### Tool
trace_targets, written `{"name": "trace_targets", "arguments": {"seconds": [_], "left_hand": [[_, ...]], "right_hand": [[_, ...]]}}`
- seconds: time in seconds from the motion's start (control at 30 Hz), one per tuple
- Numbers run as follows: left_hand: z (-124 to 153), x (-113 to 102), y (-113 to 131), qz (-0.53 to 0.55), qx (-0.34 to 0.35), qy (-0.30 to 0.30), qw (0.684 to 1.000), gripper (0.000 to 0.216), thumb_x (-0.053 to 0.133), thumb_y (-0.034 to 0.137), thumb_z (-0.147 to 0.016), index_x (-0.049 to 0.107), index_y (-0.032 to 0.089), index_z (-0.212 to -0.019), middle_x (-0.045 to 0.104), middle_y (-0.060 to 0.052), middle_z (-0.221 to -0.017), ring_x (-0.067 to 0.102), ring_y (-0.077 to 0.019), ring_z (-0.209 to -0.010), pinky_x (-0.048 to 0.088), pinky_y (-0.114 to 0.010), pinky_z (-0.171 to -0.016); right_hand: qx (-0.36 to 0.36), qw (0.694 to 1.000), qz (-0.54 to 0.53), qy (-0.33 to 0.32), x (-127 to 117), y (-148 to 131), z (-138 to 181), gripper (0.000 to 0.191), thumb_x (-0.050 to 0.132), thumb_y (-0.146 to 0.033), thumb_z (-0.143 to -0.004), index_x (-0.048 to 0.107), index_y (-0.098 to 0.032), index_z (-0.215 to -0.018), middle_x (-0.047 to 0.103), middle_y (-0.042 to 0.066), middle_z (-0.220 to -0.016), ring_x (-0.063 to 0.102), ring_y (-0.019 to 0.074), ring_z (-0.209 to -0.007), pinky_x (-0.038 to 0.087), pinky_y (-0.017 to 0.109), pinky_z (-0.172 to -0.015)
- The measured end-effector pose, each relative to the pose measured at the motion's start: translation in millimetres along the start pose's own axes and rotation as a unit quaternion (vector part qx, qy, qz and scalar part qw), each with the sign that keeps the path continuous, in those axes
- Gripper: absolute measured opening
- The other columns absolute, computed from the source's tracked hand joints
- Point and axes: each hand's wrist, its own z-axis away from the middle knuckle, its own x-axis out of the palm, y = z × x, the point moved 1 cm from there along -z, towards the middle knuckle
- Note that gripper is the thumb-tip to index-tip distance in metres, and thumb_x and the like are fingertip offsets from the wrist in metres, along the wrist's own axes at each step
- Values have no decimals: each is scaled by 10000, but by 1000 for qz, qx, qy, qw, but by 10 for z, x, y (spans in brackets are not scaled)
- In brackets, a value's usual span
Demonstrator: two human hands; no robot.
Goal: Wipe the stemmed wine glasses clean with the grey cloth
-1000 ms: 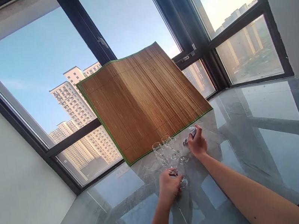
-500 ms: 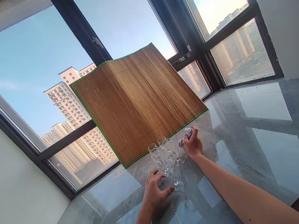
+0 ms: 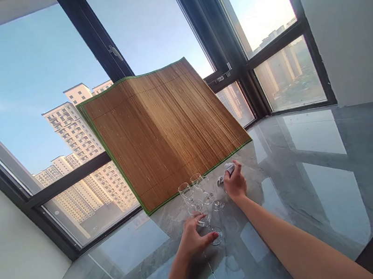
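Three clear stemmed wine glasses stand close together on a glossy grey marble surface. My left hand curls round the nearest glass, thumb at its stem near the foot, fingers against the bowl. Two more glasses stand just behind it. My right hand rests on the surface to their right, closed on a small crumpled grey-white cloth.
A brown bamboo mat with green edging leans against the black-framed window directly behind the glasses. A white wall stands at the left, another at the far right. Tower blocks show outside.
My left hand let go of the nearest glass half a second ago, fingers spread, and has now closed round it again. The right hand with the cloth has stayed put.
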Motion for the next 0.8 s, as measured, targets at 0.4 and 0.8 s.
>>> {"name": "trace_targets", "arguments": {"seconds": [0.4,0.8], "left_hand": [[-171,83,86,-84,-17,-46,995,674,704,645,-696,638,268,-1250,461,-95,-1499,262,-395,-1445,48,-628,-1174],[-260,53,54,-125,-23,-95,987,790,561,685,-803,403,318,-1485,286,-77,-1599,101,-387,-1493,-79,-676,-1135]], "right_hand": [[-2,1000,13,-4,20,22,-6,533,405,-321,-901,355,-200,-1417,619,130,-1245,626,248,-965,410,317,-771],[-5,1000,8,-17,3,9,-3,513,412,-308,-906,359,-204,-1405,600,144,-1280,616,266,-1020,399,327,-799]]}}
